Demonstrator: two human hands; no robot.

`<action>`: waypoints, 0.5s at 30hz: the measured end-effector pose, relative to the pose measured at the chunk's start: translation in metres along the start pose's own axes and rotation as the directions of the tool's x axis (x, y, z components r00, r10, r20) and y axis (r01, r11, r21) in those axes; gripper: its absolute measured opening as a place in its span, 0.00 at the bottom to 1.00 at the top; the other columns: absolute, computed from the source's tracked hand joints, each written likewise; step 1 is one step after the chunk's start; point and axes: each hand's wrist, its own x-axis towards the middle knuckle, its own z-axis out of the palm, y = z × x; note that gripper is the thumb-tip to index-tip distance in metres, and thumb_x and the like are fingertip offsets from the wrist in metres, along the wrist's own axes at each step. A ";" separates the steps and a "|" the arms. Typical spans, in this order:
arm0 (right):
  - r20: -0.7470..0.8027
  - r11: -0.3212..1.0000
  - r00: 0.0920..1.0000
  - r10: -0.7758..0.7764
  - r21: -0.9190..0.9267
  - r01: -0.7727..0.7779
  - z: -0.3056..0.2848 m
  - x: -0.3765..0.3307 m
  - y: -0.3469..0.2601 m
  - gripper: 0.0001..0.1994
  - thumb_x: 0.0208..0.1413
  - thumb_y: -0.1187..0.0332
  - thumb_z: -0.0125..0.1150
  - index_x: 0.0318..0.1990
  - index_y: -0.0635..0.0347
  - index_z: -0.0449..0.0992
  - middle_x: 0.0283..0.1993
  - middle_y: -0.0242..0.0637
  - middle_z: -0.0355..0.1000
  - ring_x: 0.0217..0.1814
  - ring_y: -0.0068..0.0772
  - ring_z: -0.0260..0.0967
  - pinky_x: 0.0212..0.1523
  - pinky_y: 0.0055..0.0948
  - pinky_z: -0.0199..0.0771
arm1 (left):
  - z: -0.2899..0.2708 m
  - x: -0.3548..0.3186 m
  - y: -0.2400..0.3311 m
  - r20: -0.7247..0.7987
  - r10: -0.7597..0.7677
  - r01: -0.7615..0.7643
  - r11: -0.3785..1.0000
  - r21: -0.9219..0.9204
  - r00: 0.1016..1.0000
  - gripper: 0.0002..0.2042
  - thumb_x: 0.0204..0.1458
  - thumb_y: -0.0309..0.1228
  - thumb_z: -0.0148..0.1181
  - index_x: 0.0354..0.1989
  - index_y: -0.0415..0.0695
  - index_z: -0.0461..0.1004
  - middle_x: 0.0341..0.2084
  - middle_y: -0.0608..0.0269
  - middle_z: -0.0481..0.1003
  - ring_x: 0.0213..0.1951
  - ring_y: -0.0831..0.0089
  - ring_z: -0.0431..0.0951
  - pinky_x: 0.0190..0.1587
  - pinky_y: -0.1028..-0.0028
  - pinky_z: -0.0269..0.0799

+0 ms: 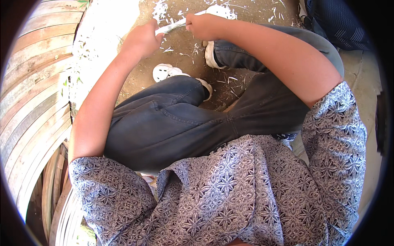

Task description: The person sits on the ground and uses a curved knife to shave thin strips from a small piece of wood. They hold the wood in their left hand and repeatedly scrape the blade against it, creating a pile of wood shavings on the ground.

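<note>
A whitish, narrow strip (174,26) stretches between my two hands over the dirt, rising toward the right; its exact kind does not show. My left hand (143,40) is closed around its lower end, with the thumb toward my right hand. The fingers of my right hand (200,27) are curled tightly on the strip farther along. Beyond the right hand, the strip runs toward a white clog with holes (219,12) on my foot. Whether the right hand also holds a small tool is hidden.
Curved wooden slats (41,61) line the left side. Thin white shavings (234,78) are scattered over the brown dirt (176,53). My other white clog (166,72) rests nearer, below my left hand. A dark patterned cloth item (338,22) lies at the far right.
</note>
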 end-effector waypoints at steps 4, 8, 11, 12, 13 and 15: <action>-0.047 0.998 0.999 0.017 -0.063 -0.020 0.028 0.009 0.017 0.14 0.66 0.59 0.51 0.53 0.54 0.70 0.39 0.49 0.77 0.42 0.52 0.77 0.43 0.45 0.74 | 0.001 0.002 0.005 -0.057 0.065 -0.063 0.997 0.033 0.996 0.17 0.60 0.38 0.58 0.53 0.42 0.72 0.41 0.43 0.80 0.44 0.48 0.80 0.48 0.56 0.74; -0.009 0.995 0.996 0.088 0.047 -0.087 0.036 0.013 0.023 0.13 0.66 0.60 0.51 0.52 0.54 0.69 0.37 0.49 0.77 0.39 0.53 0.77 0.40 0.48 0.73 | 0.005 0.003 0.001 -0.043 0.054 -0.052 0.998 0.046 0.998 0.17 0.60 0.37 0.58 0.53 0.42 0.71 0.42 0.45 0.80 0.45 0.48 0.80 0.50 0.57 0.74; -0.003 0.993 0.993 0.116 -0.005 -0.116 0.039 0.018 0.019 0.14 0.63 0.64 0.51 0.52 0.58 0.69 0.41 0.51 0.78 0.45 0.52 0.77 0.44 0.48 0.76 | -0.001 0.002 0.002 -0.009 0.028 -0.028 1.000 0.006 1.000 0.17 0.59 0.36 0.58 0.54 0.42 0.71 0.43 0.45 0.80 0.46 0.49 0.80 0.50 0.57 0.74; -0.008 0.991 0.993 0.119 -0.053 -0.119 0.039 0.021 0.017 0.14 0.61 0.66 0.51 0.52 0.60 0.70 0.44 0.51 0.78 0.48 0.51 0.78 0.46 0.47 0.77 | -0.001 0.000 0.007 -0.003 0.037 -0.037 0.999 0.030 0.999 0.17 0.59 0.36 0.58 0.54 0.42 0.71 0.43 0.45 0.80 0.46 0.49 0.80 0.50 0.57 0.74; -0.044 0.986 0.988 0.147 -0.075 -0.150 0.045 0.025 0.022 0.14 0.60 0.67 0.51 0.52 0.60 0.70 0.44 0.51 0.78 0.48 0.50 0.78 0.46 0.47 0.77 | -0.005 -0.002 0.016 -0.001 0.052 -0.052 0.997 0.063 0.999 0.17 0.59 0.37 0.58 0.54 0.42 0.71 0.42 0.46 0.80 0.45 0.49 0.80 0.50 0.57 0.74; -0.123 0.968 0.970 0.209 -0.113 -0.223 0.059 0.042 0.039 0.15 0.59 0.69 0.51 0.52 0.61 0.70 0.45 0.51 0.78 0.49 0.49 0.78 0.47 0.46 0.78 | -0.008 0.006 0.018 -0.023 0.093 -0.091 0.992 0.091 0.995 0.17 0.59 0.37 0.58 0.53 0.42 0.71 0.41 0.45 0.80 0.44 0.49 0.80 0.49 0.57 0.75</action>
